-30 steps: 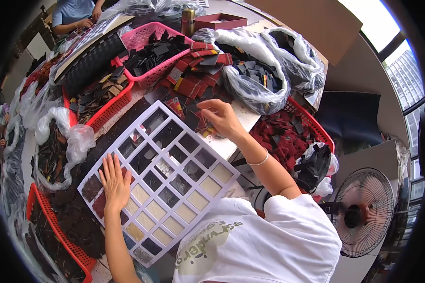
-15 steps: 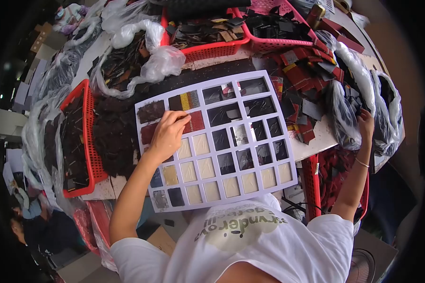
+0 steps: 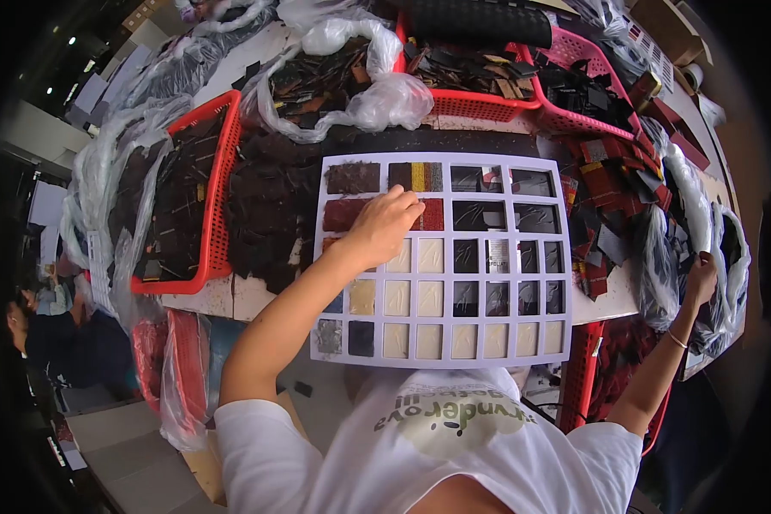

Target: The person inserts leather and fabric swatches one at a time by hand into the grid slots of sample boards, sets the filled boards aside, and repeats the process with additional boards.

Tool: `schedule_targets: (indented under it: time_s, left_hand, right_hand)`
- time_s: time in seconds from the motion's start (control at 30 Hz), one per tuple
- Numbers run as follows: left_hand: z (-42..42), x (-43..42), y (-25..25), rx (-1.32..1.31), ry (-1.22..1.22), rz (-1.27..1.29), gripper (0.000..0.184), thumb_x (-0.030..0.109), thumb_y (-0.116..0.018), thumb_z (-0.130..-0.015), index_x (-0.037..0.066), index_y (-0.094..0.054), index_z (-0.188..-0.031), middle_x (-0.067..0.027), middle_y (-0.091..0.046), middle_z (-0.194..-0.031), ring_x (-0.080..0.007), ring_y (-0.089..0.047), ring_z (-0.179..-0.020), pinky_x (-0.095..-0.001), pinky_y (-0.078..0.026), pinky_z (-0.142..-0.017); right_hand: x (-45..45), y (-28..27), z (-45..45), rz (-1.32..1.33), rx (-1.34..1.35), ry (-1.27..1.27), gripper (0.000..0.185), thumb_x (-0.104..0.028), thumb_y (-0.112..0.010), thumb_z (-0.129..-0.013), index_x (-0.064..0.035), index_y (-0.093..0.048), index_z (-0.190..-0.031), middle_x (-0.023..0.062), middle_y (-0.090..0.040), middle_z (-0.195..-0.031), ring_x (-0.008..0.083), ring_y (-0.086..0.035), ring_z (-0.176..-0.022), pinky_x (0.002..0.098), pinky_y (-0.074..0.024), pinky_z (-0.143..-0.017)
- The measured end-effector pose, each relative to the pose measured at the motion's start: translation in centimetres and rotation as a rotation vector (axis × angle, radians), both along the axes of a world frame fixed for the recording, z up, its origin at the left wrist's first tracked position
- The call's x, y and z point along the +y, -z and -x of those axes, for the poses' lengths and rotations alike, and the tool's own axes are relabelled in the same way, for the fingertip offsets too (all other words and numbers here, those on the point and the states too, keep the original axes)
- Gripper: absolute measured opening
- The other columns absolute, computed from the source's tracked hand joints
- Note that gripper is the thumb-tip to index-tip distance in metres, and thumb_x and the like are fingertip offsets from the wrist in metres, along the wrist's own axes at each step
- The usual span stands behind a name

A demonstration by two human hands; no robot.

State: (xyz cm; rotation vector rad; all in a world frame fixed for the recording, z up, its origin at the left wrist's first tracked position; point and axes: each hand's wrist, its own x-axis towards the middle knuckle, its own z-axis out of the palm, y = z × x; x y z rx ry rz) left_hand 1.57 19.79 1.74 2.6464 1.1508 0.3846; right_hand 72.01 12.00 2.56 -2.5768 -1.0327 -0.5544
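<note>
A white sample board (image 3: 448,285) with rows of square windows lies at the table's front edge, against my shirt. Some windows hold carpet swatches; others show black or cream backing. My left hand (image 3: 384,227) is over the board, fingers curled together and touching a red carpet swatch (image 3: 434,214). Whether they grip it or only rest on it is hidden. Above the fingers is a striped brown, yellow and grey swatch (image 3: 427,176). Far right, my right hand (image 3: 701,278) is closed at the edge of a clear plastic bag (image 3: 726,287) of dark pieces; what it holds is hidden.
A red basket (image 3: 217,193) of dark swatches stands left. At the back are another red basket (image 3: 480,104) and a pink basket (image 3: 595,60). Loose red and dark swatches (image 3: 612,176) lie right of the board. A black roll (image 3: 480,21) lies across the back.
The view has swung left, so the board and baskets appear farther right. My left hand stays on the same part of the board. My right hand stays by the bags on the right.
</note>
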Motion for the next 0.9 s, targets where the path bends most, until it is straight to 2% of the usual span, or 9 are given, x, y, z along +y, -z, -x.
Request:
schedule_targets:
  time_s: [0.1,0.2,0.3,0.4,0.53,0.6,0.73,0.77,0.9]
  left_hand:
    - [0.2,0.5,-0.4,0.028,0.027,0.006,0.037,-0.010,-0.057,-0.072,-0.006,-0.064,-0.108,-0.0127,-0.059,-0.105,-0.0304,-0.053,-0.100,-0.0393,-0.048,-0.089]
    - [0.8,1.2,-0.2,-0.058,0.024,0.060,0.032,-0.004,-0.063,-0.075,-0.003,-0.067,-0.107,-0.0134,-0.063,-0.098,-0.0301,-0.058,-0.097,-0.0382,-0.050,-0.087]
    - [2.2,4.1,-0.1,-0.470,-0.144,0.414,0.020,0.006,-0.068,-0.082,-0.002,-0.070,-0.100,-0.0140,-0.068,-0.084,-0.0267,-0.066,-0.077,-0.0359,-0.053,-0.075]
    - [6.1,9.9,1.4,-0.389,-0.424,-0.222,0.012,0.009,-0.068,-0.083,0.000,-0.070,-0.090,-0.0124,-0.066,-0.080,-0.0278,-0.065,-0.079,-0.0382,-0.051,-0.073]
    - [11.7,15.6,1.0,-0.094,-0.993,-0.452,0.029,0.021,-0.071,-0.084,0.002,-0.066,-0.106,-0.0177,-0.063,-0.107,-0.0368,-0.060,-0.104,-0.0469,-0.050,-0.086]
    - [13.1,17.3,1.0,-0.017,-1.145,-0.246,0.038,0.027,-0.076,-0.081,0.003,-0.066,-0.108,-0.0193,-0.065,-0.114,-0.0376,-0.062,-0.109,-0.0455,-0.051,-0.091]
    - [14.0,19.3,1.6,-0.166,-1.269,-0.038,0.028,0.019,-0.075,-0.076,0.007,-0.071,-0.101,-0.0162,-0.070,-0.109,-0.0344,-0.067,-0.101,-0.0438,-0.053,-0.087]
    - [13.9,19.2,1.8,-0.216,-1.287,-0.022,0.027,0.016,-0.074,-0.074,0.008,-0.072,-0.100,-0.0154,-0.071,-0.108,-0.0332,-0.068,-0.100,-0.0431,-0.054,-0.086]
    - [12.3,17.1,0.1,-0.552,-1.127,-0.225,0.022,0.011,-0.070,-0.072,0.008,-0.072,-0.094,-0.0110,-0.071,-0.101,-0.0269,-0.069,-0.092,-0.0393,-0.053,-0.078]
  right_hand:
    - [1.3,-0.7,-1.5,-0.198,0.054,-0.085,0.039,-0.027,-0.062,-0.091,-0.0119,-0.062,-0.128,0.0135,-0.072,-0.097,0.0253,-0.070,-0.088,0.0402,-0.0519,-0.076]
    - [2.8,-0.3,-1.7,-0.559,0.714,-0.543,0.041,-0.020,-0.065,-0.094,-0.0025,-0.059,-0.131,0.0045,-0.069,-0.089,0.0100,-0.066,-0.078,0.0257,-0.0511,-0.064]
    - [3.0,-4.5,14.9,-0.570,1.046,-0.691,0.033,-0.013,-0.067,-0.093,-0.0014,-0.061,-0.123,0.0010,-0.066,-0.094,0.0070,-0.064,-0.080,0.0209,-0.0484,-0.068]
    - [2.3,-4.7,26.8,-0.270,1.193,-0.877,0.020,-0.008,-0.067,-0.091,-0.0020,-0.061,-0.109,-0.0012,-0.063,-0.089,0.0042,-0.059,-0.080,0.0198,-0.0450,-0.068]
    - [1.3,-3.7,39.3,-0.017,1.511,-1.012,0.019,0.003,-0.067,-0.087,-0.0011,-0.061,-0.105,-0.0006,-0.064,-0.082,0.0035,-0.055,-0.073,0.0198,-0.0415,-0.061]
    - [0.9,-3.2,43.3,0.108,1.431,-1.057,0.019,0.002,-0.067,-0.088,-0.0016,-0.062,-0.106,0.0020,-0.066,-0.083,0.0040,-0.055,-0.071,0.0208,-0.0425,-0.059]
    - [0.8,-2.5,47.2,0.117,1.156,-1.206,0.014,0.004,-0.069,-0.085,-0.0015,-0.064,-0.097,0.0009,-0.066,-0.085,0.0045,-0.056,-0.072,0.0215,-0.0444,-0.062]
    - [1.0,-1.9,47.8,0.020,0.992,-1.276,0.016,0.002,-0.070,-0.080,-0.0033,-0.064,-0.093,0.0046,-0.068,-0.087,0.0165,-0.060,-0.067,0.0293,-0.0465,-0.060]
    - [1.4,-1.4,48.6,-0.220,0.256,-1.541,0.021,-0.002,-0.071,-0.071,-0.0065,-0.065,-0.091,0.0017,-0.061,-0.089,0.0200,-0.056,-0.075,0.0351,-0.0443,-0.067]
